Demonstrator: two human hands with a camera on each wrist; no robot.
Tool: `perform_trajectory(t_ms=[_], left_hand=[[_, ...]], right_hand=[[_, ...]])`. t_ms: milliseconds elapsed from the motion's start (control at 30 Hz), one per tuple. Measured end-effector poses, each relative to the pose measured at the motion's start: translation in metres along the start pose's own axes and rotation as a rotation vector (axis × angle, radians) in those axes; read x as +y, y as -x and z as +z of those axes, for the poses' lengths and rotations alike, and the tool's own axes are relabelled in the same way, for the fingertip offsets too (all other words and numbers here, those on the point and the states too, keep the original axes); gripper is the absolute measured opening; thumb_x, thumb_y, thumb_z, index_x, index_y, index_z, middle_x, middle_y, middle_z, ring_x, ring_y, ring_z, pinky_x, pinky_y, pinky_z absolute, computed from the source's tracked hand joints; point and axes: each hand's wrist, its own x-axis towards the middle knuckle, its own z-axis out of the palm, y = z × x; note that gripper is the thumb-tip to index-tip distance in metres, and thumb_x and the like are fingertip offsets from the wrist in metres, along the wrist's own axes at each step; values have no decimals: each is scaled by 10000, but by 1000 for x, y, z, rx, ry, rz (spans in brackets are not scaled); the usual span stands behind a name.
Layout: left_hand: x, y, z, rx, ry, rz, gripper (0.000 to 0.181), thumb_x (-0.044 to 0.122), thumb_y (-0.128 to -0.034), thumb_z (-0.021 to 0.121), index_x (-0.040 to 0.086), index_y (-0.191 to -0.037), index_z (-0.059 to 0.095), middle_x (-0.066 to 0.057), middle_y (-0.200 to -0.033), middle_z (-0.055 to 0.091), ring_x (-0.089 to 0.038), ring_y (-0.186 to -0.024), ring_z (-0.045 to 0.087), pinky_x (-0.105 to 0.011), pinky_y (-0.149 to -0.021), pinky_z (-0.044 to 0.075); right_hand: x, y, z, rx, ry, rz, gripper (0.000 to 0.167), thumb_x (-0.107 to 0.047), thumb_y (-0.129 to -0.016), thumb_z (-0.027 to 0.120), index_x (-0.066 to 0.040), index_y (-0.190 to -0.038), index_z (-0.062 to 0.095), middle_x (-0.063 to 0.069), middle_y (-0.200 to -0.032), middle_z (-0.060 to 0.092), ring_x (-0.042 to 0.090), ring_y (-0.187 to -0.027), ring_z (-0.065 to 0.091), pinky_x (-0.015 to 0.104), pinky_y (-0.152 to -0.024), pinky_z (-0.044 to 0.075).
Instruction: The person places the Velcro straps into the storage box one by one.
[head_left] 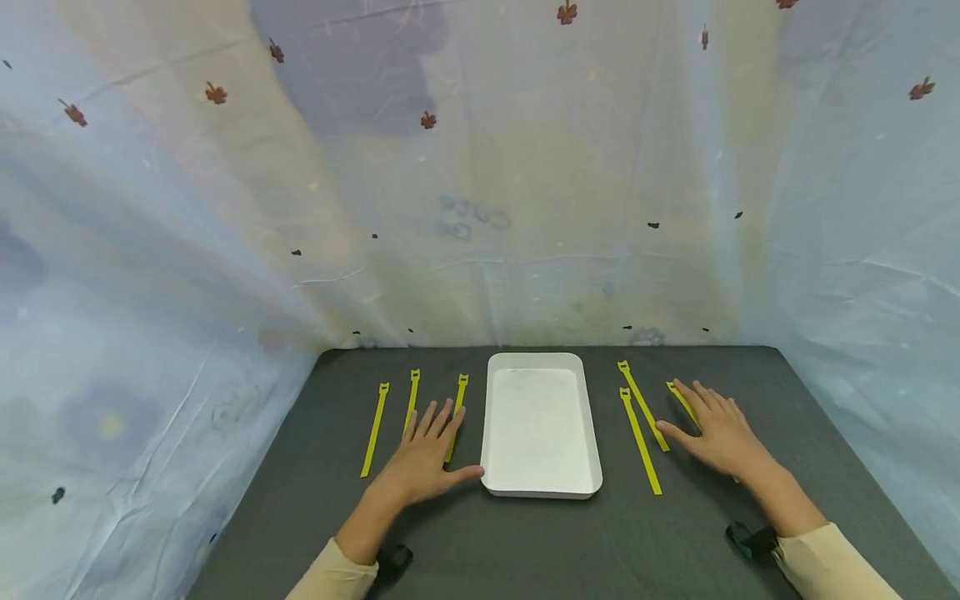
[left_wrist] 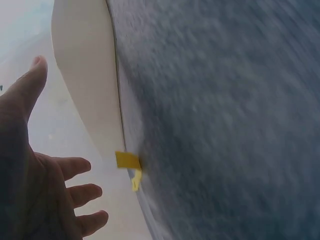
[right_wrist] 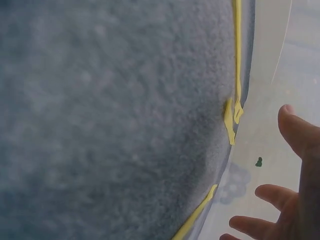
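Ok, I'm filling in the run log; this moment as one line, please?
left grip: holding nothing; right grip: holding nothing; white tray: between them; yellow straps: three either side

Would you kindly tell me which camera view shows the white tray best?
The head view: it shows the white tray whole, rim and inside. The left wrist view shows only part of its outer side; the right wrist view, a smaller part at the top edge.

There are six yellow straps [head_left: 374,430]; one white tray [head_left: 540,425]; one dark table [head_left: 540,546].
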Motion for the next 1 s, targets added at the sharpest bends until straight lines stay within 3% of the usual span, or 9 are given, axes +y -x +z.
perform_trajectory(t_ms=[333,700,1000], left_hand=[[16,-6,1,-37,13,48,1139,855,-938,526,116,-1732,179,-146,-1799,125,-436,-1648,91,-662,-1312,77],[32,-14,4,-45,21,117,1212,856,-924,558,39,-1721,150,-188,-1792,115,-384,-1655,122,-539,-1339,144],[43,-16,7,-67,33,92,1300,870,-881,607,-1,-1712,116,-190,-1795,82,-357,-1663,87,-514,-1335,188]], right_hand=[[5,-11,0,-3,8,-8,944,-601,-1014,675,55,-1622,372,447,-1587,348,680,-1403,362,854,-1075,310],[11,-21,-5,-18,-58,21,894,-557,-1033,679,116,-1561,420,441,-1532,414,676,-1366,382,830,-1073,325],[20,-31,-3,-12,-104,26,801,-470,-1030,726,149,-1485,497,436,-1432,494,638,-1315,441,780,-1045,399]])
